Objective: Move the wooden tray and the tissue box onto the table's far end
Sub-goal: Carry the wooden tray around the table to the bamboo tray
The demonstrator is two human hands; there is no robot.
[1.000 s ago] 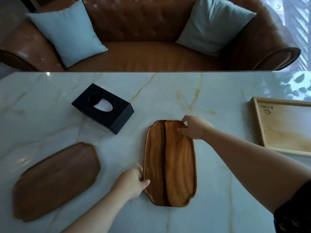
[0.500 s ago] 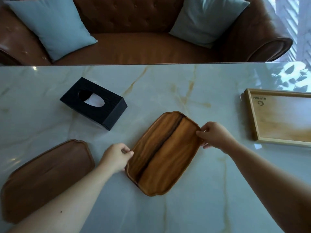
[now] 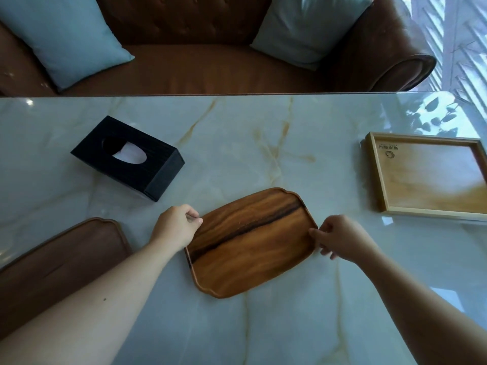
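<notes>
Lying on the marble table [image 3: 263, 143], the black tissue box [image 3: 127, 158] shows a pale tissue through the oval opening in its top (only a sliver of it is visible). The wooden tray [image 3: 253, 242] holds nothing; it sits near the middle of the table, turned at a slant, with a dark grain stripe running along its length. Relative to that tray, the tissue box is to the far left, well apart from it. A light framed tray [image 3: 432, 175] lies to the tray's far right, also bare inside, with a small printed mark in one corner. A darker tray [image 3: 58, 264] lies to its near left, partly cut off by the picture's edge.

The left hand [image 3: 175, 226] pinches the wooden tray's left end, fingers curled over the rim. The right hand [image 3: 340, 237] pinches the opposite end, thumb on the rim and fingers tucked below. Beyond the table's far edge stands a brown leather sofa [image 3: 210, 67] with two pale blue cushions [image 3: 60, 35].
</notes>
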